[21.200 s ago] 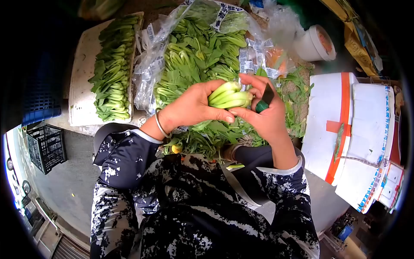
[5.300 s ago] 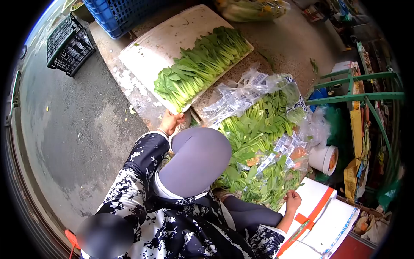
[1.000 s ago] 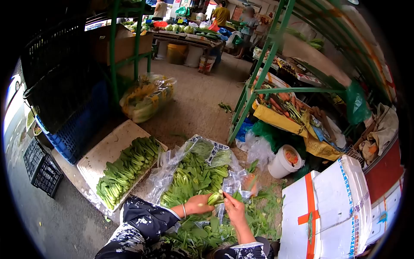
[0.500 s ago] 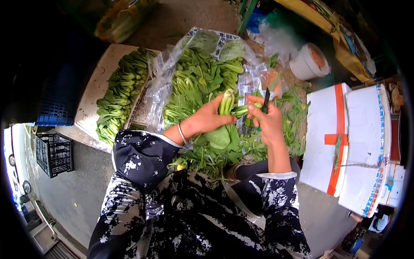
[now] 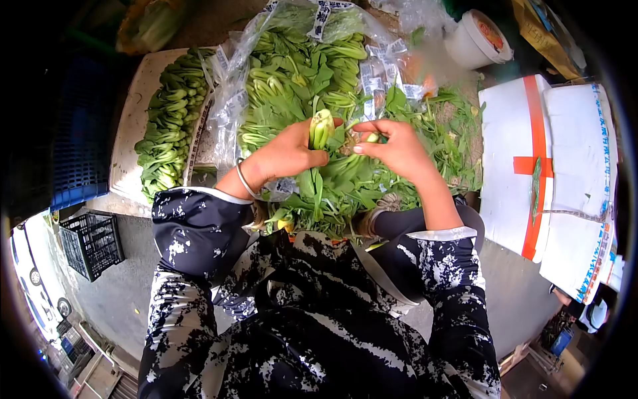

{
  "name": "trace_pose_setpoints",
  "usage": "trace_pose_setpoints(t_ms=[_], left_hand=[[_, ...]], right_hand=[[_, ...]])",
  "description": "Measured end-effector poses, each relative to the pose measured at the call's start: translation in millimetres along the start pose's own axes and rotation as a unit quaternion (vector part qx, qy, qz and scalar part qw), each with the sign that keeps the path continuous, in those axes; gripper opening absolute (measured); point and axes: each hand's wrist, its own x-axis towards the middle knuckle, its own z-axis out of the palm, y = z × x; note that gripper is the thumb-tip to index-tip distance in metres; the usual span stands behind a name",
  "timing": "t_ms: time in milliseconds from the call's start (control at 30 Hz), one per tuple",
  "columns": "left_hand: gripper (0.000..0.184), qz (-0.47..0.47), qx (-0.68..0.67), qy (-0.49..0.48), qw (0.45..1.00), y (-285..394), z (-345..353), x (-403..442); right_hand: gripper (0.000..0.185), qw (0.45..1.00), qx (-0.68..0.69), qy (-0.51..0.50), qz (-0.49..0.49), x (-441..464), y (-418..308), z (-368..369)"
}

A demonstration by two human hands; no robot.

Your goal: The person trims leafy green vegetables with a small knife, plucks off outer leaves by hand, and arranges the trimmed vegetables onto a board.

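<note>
L hand still grips bok choy; R hand farther off

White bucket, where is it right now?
In the head view, the bucket is at the upper right, beyond the right hand and just above and left of the white boxes.

Left hand's fingers partly hidden behind a stalk bunch, top-left bundle blurred, edge-cut, perhaps vegetables.
</note>
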Motion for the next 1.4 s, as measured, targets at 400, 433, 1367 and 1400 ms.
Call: trace_pose_setpoints(t_ms=[400, 433, 1367, 1400], left_hand=[[0.022, -0.081, 0.076, -0.087, 0.990, -16, 19, -7], [0.022, -0.083, 0.067, -0.081, 0.991, -18, 20, -10], [0.030, 0.001, 0.441, 0.006, 0.897, -3, 20, -16], [0.030, -0.015, 0.455, -0.028, 0.890, -1, 22, -15]], right_hand=[[0.027, 0.998, 0.033, 0.058, 0.023, 33, 42, 10], [0.027, 0.998, 0.027, 0.049, 0.024, 46, 56, 11], [0.027, 0.994, -0.087, 0.025, 0.064, 139, 103, -2], [0.028, 0.989, -0.115, 0.020, 0.087, 144, 104, 6]])
